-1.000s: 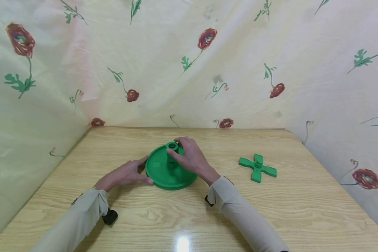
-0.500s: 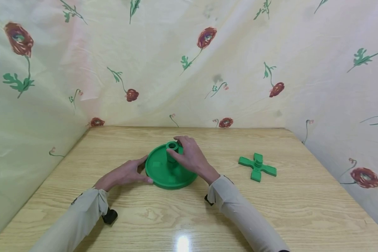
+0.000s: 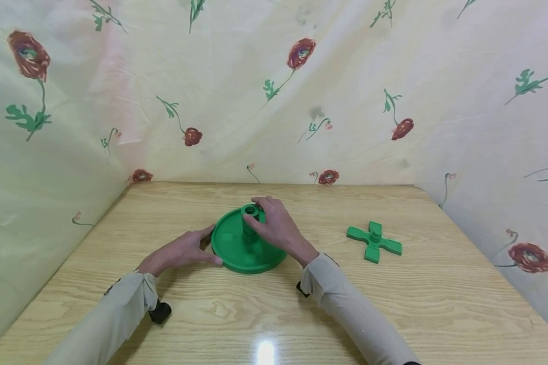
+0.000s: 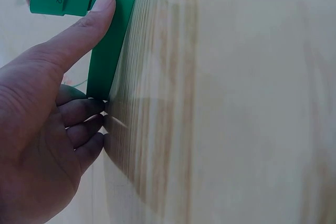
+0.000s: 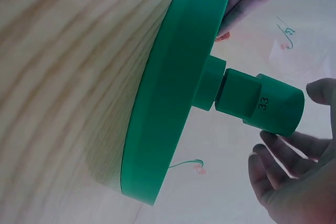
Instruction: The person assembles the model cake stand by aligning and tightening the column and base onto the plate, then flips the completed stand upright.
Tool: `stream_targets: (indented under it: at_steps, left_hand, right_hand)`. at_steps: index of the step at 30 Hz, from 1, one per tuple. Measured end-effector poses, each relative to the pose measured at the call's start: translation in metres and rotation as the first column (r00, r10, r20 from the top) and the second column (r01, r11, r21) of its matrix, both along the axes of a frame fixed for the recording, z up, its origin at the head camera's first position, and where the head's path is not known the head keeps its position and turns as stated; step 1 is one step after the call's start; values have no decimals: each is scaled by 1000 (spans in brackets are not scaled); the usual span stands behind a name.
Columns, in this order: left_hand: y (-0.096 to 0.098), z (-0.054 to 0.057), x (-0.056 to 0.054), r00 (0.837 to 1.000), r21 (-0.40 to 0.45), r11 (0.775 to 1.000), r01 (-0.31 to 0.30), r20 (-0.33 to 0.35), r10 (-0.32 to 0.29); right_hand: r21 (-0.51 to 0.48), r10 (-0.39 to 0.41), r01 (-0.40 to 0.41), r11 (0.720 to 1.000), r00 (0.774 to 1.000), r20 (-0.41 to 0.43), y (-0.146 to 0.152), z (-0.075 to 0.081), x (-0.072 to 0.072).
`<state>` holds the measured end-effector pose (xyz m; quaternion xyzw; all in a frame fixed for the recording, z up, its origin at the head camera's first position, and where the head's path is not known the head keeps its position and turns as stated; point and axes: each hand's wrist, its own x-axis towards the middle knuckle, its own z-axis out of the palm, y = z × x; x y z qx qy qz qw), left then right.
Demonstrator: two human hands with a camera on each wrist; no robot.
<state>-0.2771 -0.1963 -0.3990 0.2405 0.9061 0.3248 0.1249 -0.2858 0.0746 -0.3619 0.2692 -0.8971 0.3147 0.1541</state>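
Observation:
A round green tray-like disc (image 3: 230, 253) with a raised rim lies flat on the table. Its short central stub (image 5: 210, 83) carries a green hollow cylinder (image 5: 274, 103) marked 33 on one side, with a thin dark gap between them. My left hand (image 3: 184, 249) holds the disc's left edge, thumb at the front and fingers farther back. In the left wrist view, the left thumb (image 4: 86, 32) lies against the rim. My right hand (image 3: 280, 228) reaches round the cylinder's upper end, its thumb on the near side and fingers behind. Part of the disc is hidden beneath this hand.
To the right, a green cross-shaped piece (image 3: 374, 243) with a threaded stud in its middle lies apart on the wooden table (image 3: 237, 314). Flower-patterned cloth (image 3: 237, 91) encloses the table at the back and both sides.

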Motion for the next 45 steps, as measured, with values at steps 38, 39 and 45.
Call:
stream_targets:
  at_steps: [38,39,45]
  left_hand:
    - [-1,-2,-1,1000,16,1000,8,2,-8]
    - [-1,-2,-1,1000,16,1000,9,0,-9]
    - [-1,-1,0,1000,12,1000,4,-2,-4]
  right_hand:
    - [20,-20,20,1000,1000,-20,1,-3,-1]
    - [15,-17,18,1000,1000,-14,1,-3,-1]
    - [3,17,-17,1000,1000,8,1,-3,-1]
